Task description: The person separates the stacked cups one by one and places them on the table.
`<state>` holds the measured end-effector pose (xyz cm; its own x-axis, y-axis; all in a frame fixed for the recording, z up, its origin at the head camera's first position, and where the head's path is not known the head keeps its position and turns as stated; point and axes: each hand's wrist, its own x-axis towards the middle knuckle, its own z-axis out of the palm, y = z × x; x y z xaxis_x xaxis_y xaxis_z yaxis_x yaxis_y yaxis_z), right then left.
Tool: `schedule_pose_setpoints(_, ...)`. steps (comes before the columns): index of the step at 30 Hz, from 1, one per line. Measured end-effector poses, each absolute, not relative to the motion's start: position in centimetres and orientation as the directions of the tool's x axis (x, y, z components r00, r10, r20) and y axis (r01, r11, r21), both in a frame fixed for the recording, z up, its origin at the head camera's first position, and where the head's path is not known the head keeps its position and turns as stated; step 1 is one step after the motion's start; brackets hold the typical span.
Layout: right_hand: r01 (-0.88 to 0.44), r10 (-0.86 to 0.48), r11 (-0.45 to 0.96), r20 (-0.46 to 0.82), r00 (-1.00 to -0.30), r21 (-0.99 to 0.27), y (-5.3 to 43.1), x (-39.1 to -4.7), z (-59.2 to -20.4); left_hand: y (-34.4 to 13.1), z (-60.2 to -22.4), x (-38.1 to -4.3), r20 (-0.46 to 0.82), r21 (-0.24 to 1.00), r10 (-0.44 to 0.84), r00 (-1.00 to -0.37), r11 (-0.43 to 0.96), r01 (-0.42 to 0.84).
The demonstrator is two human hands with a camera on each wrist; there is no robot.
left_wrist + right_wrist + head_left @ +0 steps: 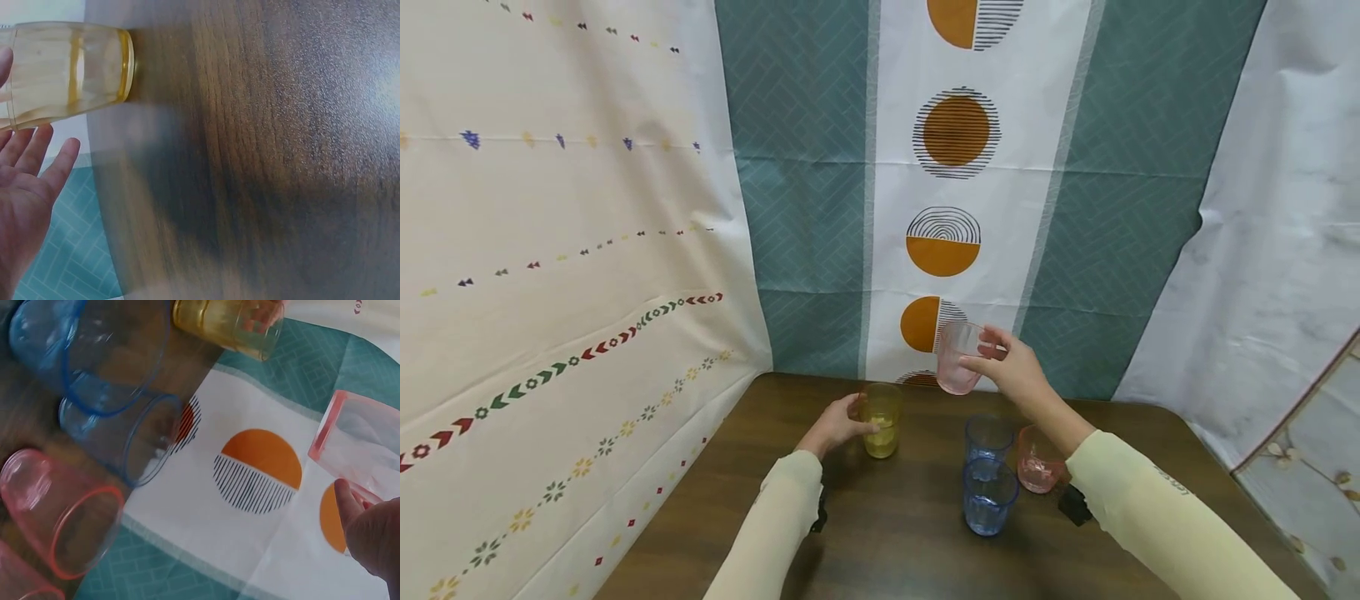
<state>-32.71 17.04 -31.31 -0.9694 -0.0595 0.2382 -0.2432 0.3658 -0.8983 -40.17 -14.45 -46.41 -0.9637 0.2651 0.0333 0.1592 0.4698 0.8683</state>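
Note:
My left hand (837,427) is at the yellow glass (882,429), thumb across its near side and fingers behind it. The glass is upright, its base at the tabletop; in the left wrist view the fingers (40,156) are spread beside its upper part. Raised above the table, my right hand (1017,367) holds a clear pink glass (957,367) by its side, slightly tilted. Two blue glasses, a nearer one (987,504) and a farther one (985,433), stand below it. Beside them is another pink glass (1037,467), partly behind my right forearm.
The brown wooden table (895,558) ends at a green and white curtain (808,250) with orange circles. A patterned cream cloth (587,375) hangs along the left. At the right wrist view's lower left corner is a further pink glass (22,578).

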Motion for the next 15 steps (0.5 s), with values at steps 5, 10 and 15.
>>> schedule_pose_setpoints(5, -0.236, -0.047, 0.386, 0.236, -0.971, -0.892, 19.3, -31.6, -31.6, -14.5, -46.6, -40.1, 0.021, 0.859, 0.258, -0.966, 0.49, 0.149)
schedule_pose_setpoints(10, -0.217, -0.055, 0.45, 0.215, -0.975, -0.866, 21.9, -29.9, -32.2, -14.4, -46.6, -39.9, -0.004, 0.858, 0.253, -0.967, 0.497, 0.127)
schedule_pose_setpoints(15, -0.211, -0.056, 0.495, 0.211, -0.976, -0.843, 24.3, -28.4, -32.9, -14.3, -46.5, -39.9, 0.001, 0.854, 0.256, -0.967, 0.503, 0.134)
